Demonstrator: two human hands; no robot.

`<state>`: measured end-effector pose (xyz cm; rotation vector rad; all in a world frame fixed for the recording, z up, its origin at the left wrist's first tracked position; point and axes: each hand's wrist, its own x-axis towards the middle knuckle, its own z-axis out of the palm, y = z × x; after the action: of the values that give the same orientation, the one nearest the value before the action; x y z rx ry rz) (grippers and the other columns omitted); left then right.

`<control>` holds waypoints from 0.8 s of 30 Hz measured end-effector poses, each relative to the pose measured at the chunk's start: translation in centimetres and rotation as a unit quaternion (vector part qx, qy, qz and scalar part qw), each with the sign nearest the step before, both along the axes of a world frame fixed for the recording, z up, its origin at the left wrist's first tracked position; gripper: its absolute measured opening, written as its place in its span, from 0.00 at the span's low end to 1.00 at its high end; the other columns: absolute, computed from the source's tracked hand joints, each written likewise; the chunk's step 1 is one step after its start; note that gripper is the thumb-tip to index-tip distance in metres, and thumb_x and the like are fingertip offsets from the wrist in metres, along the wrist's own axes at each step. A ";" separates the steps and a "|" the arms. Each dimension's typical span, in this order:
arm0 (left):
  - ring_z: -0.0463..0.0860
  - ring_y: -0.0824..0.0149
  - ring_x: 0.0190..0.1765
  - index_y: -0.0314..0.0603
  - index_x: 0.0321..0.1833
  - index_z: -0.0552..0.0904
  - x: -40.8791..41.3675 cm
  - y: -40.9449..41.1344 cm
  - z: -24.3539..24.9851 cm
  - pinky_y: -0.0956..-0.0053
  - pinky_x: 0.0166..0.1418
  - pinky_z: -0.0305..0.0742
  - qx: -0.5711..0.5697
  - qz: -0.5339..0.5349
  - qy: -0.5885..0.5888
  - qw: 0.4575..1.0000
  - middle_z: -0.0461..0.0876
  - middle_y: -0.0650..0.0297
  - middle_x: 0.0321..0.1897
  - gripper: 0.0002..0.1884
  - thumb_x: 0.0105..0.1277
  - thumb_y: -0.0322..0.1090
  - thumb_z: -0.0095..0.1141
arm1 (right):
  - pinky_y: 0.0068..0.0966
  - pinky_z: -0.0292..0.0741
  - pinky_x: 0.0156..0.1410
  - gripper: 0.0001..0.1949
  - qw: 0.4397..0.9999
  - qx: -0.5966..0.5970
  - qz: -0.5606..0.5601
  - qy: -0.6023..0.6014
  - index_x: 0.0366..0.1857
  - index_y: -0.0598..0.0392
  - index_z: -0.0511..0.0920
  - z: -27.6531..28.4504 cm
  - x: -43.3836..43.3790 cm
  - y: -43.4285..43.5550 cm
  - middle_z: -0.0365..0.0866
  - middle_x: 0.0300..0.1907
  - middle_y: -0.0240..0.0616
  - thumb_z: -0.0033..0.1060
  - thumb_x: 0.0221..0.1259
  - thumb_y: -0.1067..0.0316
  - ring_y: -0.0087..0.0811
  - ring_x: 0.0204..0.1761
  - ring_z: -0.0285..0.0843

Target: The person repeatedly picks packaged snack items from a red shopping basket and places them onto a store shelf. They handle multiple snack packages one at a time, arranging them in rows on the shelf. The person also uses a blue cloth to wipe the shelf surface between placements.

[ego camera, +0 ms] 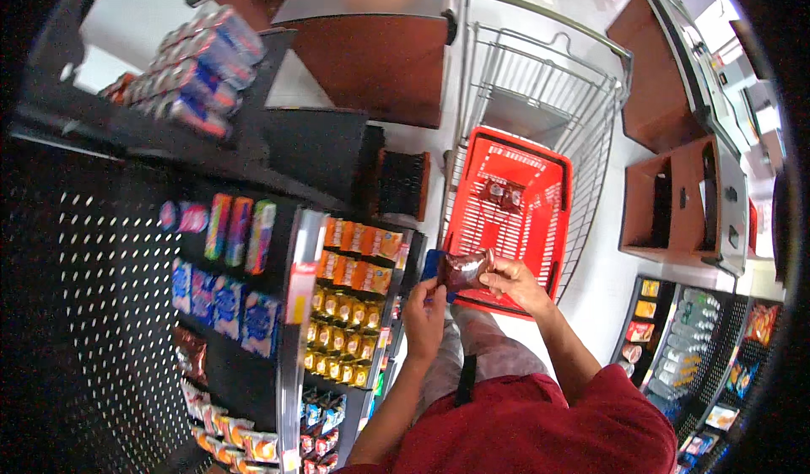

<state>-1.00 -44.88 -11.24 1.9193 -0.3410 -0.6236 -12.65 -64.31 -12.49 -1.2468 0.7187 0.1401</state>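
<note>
Between my hands is a brown, shiny snack packet (465, 271), held above the near end of a red plastic basket (563, 221). My right hand (516, 284) pinches the packet's right end. My left hand (425, 316) grips its left end, with a blue item (433, 264) just behind; what that item is I cannot tell. At the far end inside the basket lie a few similar brown packets (503, 194). The basket sits in a metal wire shopping cart (547, 63).
A black shelf rack (292, 347) with orange boxes (362, 239), gold packets (345, 309) and blue packets (224, 303) stands at my left. Drink cans (196, 75) are stacked beyond. Wooden counters (658, 69) and a bottle shelf (683, 335) are at the right.
</note>
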 end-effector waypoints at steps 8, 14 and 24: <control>0.79 0.71 0.30 0.37 0.46 0.83 -2.3 8.1 9.0 0.72 0.34 0.74 -0.028 0.131 -0.123 0.983 0.83 0.60 0.36 0.08 0.70 0.31 0.66 | 0.19 0.75 0.39 0.13 0.986 -0.047 -0.029 -0.156 0.50 0.57 0.80 7.3 4.2 7.0 0.85 0.35 0.31 0.70 0.64 0.79 0.18 0.33 0.78; 0.79 0.75 0.29 0.36 0.52 0.79 -2.2 13.6 15.6 0.78 0.35 0.76 -0.091 0.322 -0.123 0.934 0.83 0.62 0.37 0.12 0.68 0.23 0.66 | 0.17 0.72 0.38 0.13 0.948 -0.180 -0.002 -0.264 0.42 0.54 0.73 14.7 10.1 14.5 0.80 0.33 0.28 0.70 0.63 0.81 0.17 0.35 0.77; 0.86 0.71 0.42 0.34 0.64 0.79 0.2 22.6 18.6 0.76 0.45 0.81 -0.102 0.444 -0.189 0.870 0.83 0.60 0.48 0.16 0.76 0.25 0.57 | 0.27 0.77 0.39 0.06 0.818 -0.312 0.225 -0.427 0.41 0.56 0.82 19.9 19.4 26.2 0.83 0.35 0.38 0.68 0.63 0.78 0.31 0.33 0.83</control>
<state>-0.85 -22.28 7.38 1.7356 0.2446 0.3921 6.71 -38.15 7.45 -1.8896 -0.3761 -0.2948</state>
